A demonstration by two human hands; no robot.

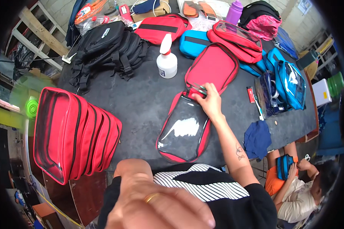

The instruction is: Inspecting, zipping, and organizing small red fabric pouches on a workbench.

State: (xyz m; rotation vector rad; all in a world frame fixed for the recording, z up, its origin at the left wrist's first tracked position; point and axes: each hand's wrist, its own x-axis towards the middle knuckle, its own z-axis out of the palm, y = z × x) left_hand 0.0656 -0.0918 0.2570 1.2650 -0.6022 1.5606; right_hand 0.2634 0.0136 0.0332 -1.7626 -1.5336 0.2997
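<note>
A red pouch (214, 66) lies unfolded on the dark table, its clear plastic-windowed half (181, 128) toward me. My right hand (209, 101) is at the narrow joint between the halves. Its fingers close on a small metal tool with a greenish part, which looks like thread snips (200, 88); the fingers partly hide it. My left hand (160, 206) is raised very close to the camera, apart from the pouch. It wears a ring, its visible fingers are stretched out side by side, and part of it is cut off by the lower edge.
Several red clear-fronted pouches (70, 133) stand in a row at left. A white spray bottle (167, 61), black backpack (107, 47), blue pouches (290, 82), red lighter (250, 94), toothbrush (258, 107) and navy cloth (257, 139) lie around. Another person (300, 187) sits at lower right holding a blue pouch.
</note>
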